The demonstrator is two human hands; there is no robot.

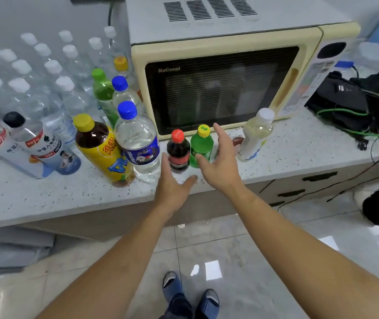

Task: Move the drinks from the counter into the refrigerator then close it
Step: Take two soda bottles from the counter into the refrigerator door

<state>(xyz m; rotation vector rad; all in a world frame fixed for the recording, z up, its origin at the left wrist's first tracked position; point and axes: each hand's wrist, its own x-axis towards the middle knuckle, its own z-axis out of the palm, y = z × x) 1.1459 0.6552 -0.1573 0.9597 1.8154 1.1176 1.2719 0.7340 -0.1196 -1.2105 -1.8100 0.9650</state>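
Note:
A small cola bottle (178, 150) with a red cap and a small green soda bottle (201, 143) with a yellow cap stand side by side on the speckled counter (46, 194), in front of the microwave. My left hand (172, 187) is open just in front of the cola bottle, thumb spread, touching nothing. My right hand (221, 162) is open beside the green bottle, fingers raised past it. A pale drink bottle (256, 134) with a white cap stands to the right. A small carton (238, 140) is partly hidden behind my right hand.
A cream microwave (225, 81) fills the back of the counter. Left of it stand a clear blue-capped bottle (139, 143), a yellow-labelled tea bottle (102, 148), two black-capped bottles (43, 146) and several water bottles (52, 88). Black gear with green cables (354, 104) lies at right. No refrigerator is in view.

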